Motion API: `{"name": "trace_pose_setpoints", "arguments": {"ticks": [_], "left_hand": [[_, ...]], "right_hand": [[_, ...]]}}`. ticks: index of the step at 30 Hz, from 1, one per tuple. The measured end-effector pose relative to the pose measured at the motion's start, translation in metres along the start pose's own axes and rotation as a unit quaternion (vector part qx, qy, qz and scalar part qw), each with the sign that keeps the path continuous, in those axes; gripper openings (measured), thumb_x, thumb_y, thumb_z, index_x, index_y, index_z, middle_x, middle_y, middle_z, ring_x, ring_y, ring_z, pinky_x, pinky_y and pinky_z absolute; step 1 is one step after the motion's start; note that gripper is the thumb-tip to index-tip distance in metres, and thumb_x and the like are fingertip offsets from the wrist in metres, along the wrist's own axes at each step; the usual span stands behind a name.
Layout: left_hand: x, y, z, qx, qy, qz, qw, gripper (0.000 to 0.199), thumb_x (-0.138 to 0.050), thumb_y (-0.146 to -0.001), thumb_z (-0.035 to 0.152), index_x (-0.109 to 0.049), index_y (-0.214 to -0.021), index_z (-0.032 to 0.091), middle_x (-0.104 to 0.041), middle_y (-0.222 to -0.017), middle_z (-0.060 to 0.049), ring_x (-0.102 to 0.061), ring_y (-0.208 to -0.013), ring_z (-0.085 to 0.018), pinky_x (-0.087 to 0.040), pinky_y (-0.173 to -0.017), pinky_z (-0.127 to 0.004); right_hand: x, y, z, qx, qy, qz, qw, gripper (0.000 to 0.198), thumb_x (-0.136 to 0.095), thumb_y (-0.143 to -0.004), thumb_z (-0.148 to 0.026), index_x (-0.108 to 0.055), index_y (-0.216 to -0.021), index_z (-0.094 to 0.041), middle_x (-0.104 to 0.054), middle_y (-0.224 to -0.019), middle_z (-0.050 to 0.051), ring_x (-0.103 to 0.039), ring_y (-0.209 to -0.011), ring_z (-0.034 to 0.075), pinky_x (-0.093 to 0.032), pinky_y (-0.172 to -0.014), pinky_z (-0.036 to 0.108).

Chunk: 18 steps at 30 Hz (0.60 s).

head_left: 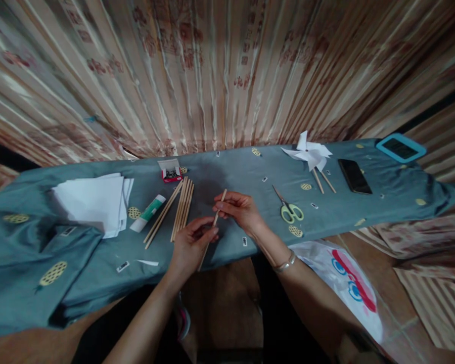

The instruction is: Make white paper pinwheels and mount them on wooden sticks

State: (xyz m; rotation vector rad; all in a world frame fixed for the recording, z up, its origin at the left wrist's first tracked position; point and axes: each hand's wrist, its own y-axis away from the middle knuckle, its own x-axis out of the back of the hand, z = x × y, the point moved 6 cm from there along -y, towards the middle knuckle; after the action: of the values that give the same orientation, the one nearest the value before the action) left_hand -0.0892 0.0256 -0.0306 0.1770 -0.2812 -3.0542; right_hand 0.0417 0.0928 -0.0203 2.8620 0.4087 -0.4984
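Both hands grip one thin wooden stick (216, 218) above the near edge of the cloth-covered table (238, 172). My left hand (193, 242) pinches its middle, and the lower end slants down toward me. Near the upper end, my right hand (239, 208) holds the stick between thumb and fingers. Several similar wooden sticks (182, 210) lie left of my hands, beside a green and white glue stick (148, 213). Behind them sits a small open red box (171, 174) with dark small pieces inside. Scissors (288, 208) with pale green handles rest to the right.
White paper sheets (93, 199) are stacked at the left. White paper pinwheels (309, 151) on sticks, a black phone (354, 176) and a blue-framed device (401, 147) lie at the right. A curtain (212, 76) hangs behind the table. A white plastic bag (326, 263) is below, on the right.
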Motion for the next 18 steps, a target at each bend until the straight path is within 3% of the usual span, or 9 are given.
{"name": "trace_pose_setpoints", "arguments": {"ticks": [3,8,14,18], "left_hand": [[-0.003,-0.004,-0.001,-0.002,0.006,0.013,1.000,0.027,-0.078,-0.063,0.035,-0.074,-0.083,0.018,-0.072,-0.073,-0.003,-0.065,-0.061,-0.017,-0.054,-0.065,-0.031],[0.001,-0.006,0.005,-0.057,-0.090,0.008,0.994,0.016,-0.070,-0.071,0.026,-0.075,-0.084,0.020,-0.072,-0.076,-0.003,-0.065,-0.066,-0.018,-0.051,-0.066,-0.029],[0.017,-0.008,0.017,-0.115,-0.198,0.032,0.973,0.019,-0.067,-0.075,0.018,-0.074,-0.093,0.021,-0.074,-0.090,-0.004,-0.067,-0.081,-0.020,-0.051,-0.078,-0.030],[0.035,-0.006,0.023,-0.137,-0.239,0.060,0.959,0.024,-0.067,-0.078,0.018,-0.072,-0.101,0.019,-0.072,-0.097,-0.007,-0.065,-0.080,-0.019,-0.051,-0.073,-0.030]], "right_hand": [[-0.001,0.000,0.003,-0.002,0.010,-0.009,1.000,0.036,-0.087,-0.057,-0.046,-0.073,-0.079,-0.022,-0.072,-0.066,-0.003,-0.060,-0.053,0.009,-0.048,-0.054,0.022],[0.001,-0.002,0.012,-0.018,0.033,0.003,0.999,0.039,-0.086,-0.056,-0.046,-0.071,-0.082,-0.021,-0.073,-0.067,-0.003,-0.059,-0.052,0.008,-0.048,-0.052,0.022],[-0.001,-0.009,0.023,-0.019,0.065,0.024,0.997,0.040,-0.087,-0.057,-0.041,-0.068,-0.085,-0.020,-0.070,-0.065,-0.003,-0.062,-0.056,0.011,-0.049,-0.054,0.023],[0.000,-0.021,0.030,-0.008,0.102,0.068,0.992,0.047,-0.087,-0.053,-0.042,-0.064,-0.087,-0.019,-0.070,-0.062,-0.003,-0.061,-0.053,0.011,-0.050,-0.052,0.024]]}}
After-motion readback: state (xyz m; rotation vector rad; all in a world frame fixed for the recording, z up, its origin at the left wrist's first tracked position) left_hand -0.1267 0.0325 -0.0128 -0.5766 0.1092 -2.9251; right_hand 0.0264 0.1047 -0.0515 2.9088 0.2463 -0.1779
